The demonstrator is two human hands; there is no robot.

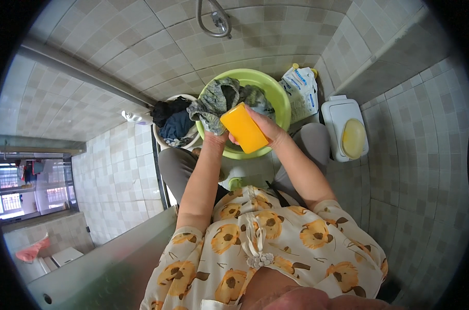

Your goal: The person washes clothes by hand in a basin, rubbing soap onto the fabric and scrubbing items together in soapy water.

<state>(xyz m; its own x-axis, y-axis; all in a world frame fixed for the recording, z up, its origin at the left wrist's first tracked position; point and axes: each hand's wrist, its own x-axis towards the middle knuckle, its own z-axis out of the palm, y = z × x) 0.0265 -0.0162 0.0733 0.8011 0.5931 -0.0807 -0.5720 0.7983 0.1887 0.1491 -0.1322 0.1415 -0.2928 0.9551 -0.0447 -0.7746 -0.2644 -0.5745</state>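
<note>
My right hand (269, 126) grips a large orange-yellow bar of soap (245, 128) over the near part of a lime-green plastic basin (283, 102). A grey-green patterned garment (221, 93) is draped over my left hand (216, 138), hiding most of it, and hangs across the basin's left rim. The fabric appears bunched in that hand, though the fingers are covered. More dark patterned cloth (257, 99) lies inside the basin, behind the soap.
Left of the basin stands a white tub (157, 135) of dark clothes, with a white bottle (135, 117) beside it. A detergent bag (302, 93) leans at the back right. On a white lidded bin (335, 112) rests a yellowish oval dish (353, 138). A shower hose (215, 34) hangs above.
</note>
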